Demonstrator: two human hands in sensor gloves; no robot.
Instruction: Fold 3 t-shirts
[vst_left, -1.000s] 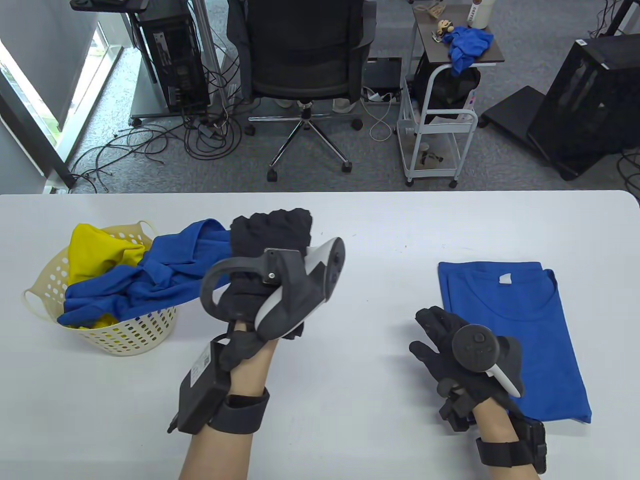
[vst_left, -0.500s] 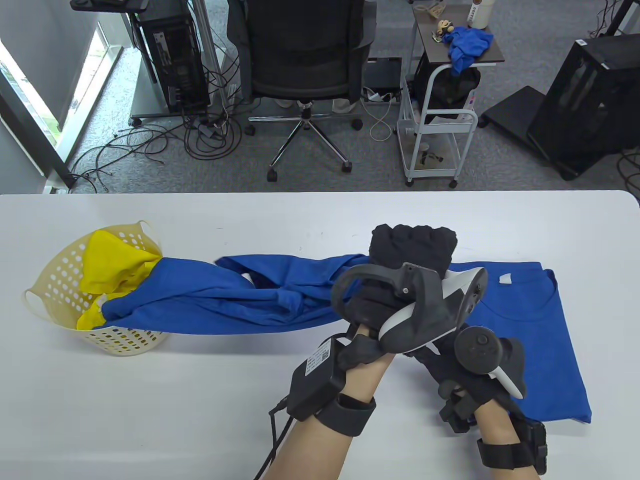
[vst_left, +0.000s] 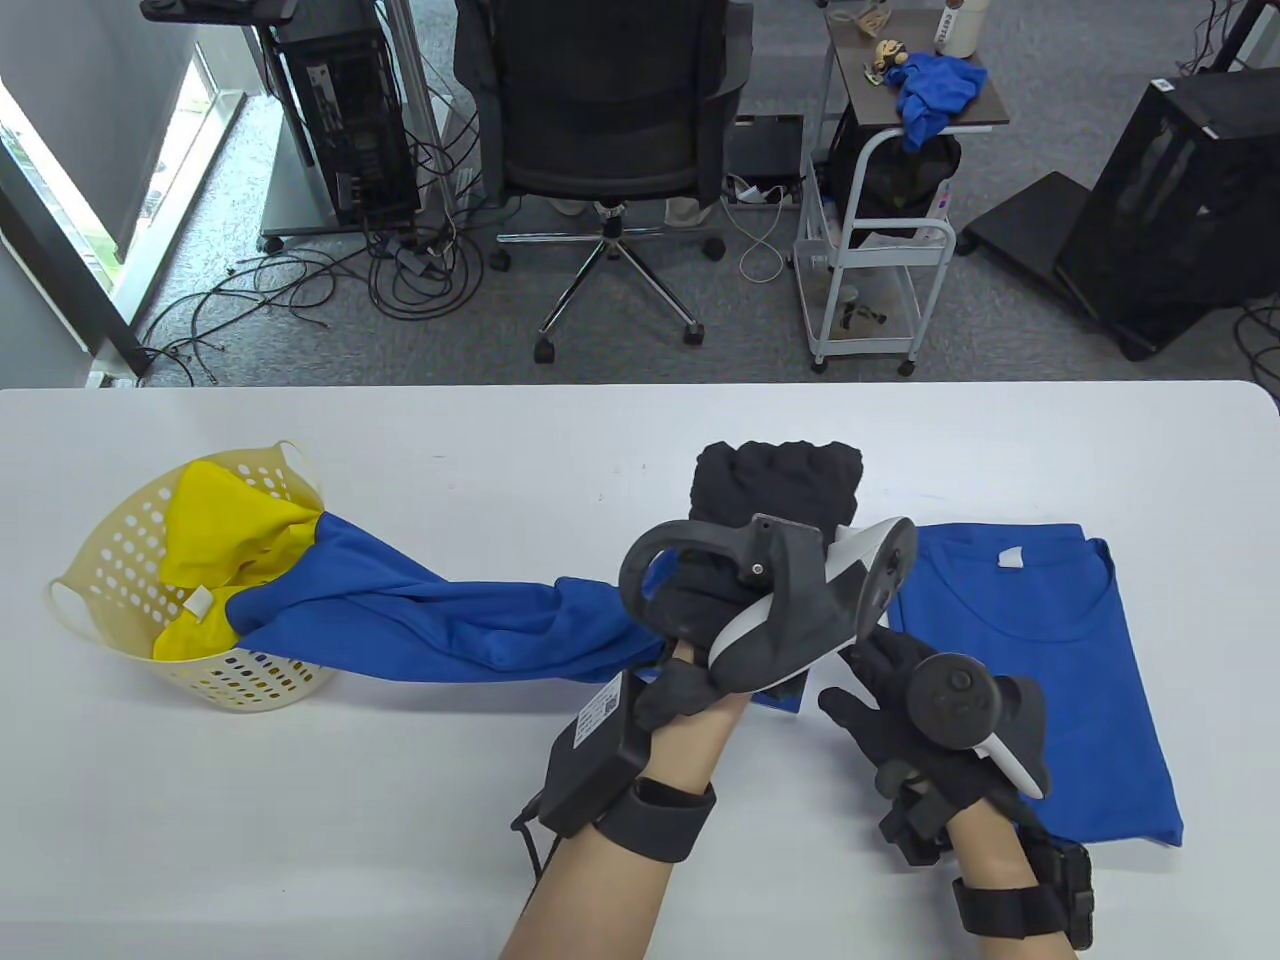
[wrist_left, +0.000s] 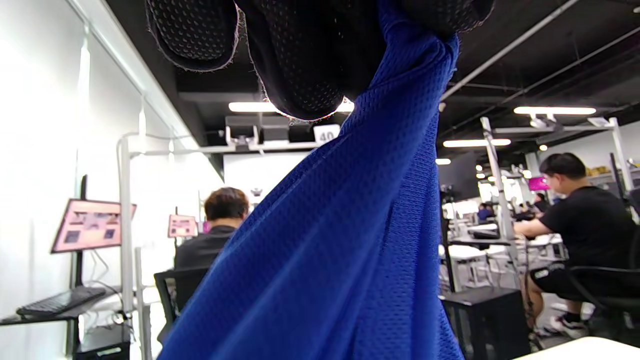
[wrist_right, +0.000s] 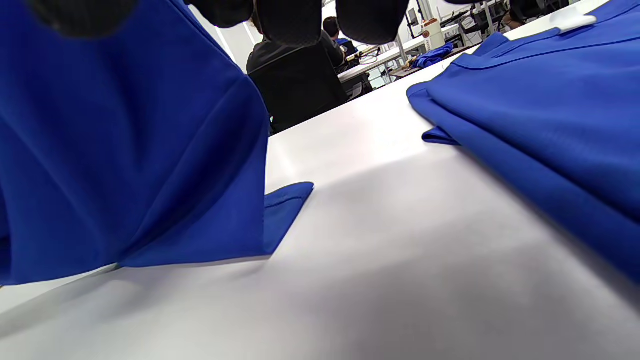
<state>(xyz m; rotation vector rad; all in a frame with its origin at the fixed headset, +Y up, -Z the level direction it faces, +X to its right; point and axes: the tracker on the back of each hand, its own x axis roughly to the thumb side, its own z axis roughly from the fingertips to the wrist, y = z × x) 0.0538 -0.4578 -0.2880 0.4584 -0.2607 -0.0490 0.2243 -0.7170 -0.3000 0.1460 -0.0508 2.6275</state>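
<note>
- A blue t-shirt (vst_left: 450, 620), trailing from the basket (vst_left: 100, 560) at left, is gripped by the curled left hand (vst_left: 770, 540).
- The right hand (vst_left: 900, 690) is kept loosely spread, empty, beside the folded t-shirt (vst_left: 1060, 650) on the desk (vst_left: 300, 800).
- A yellow garment (vst_left: 220, 530) is left in the basket.

The desk (vst_left: 900, 440) lies bare along its far edge and near-left corner. A basket (vst_left: 90, 570) blocks the left edge, a folded blue shirt (vst_left: 1060, 680) the right side.

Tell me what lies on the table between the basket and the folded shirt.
In the table view, a blue shirt stretches from the basket toward the folded shirt, gripped by the left hand.
</note>
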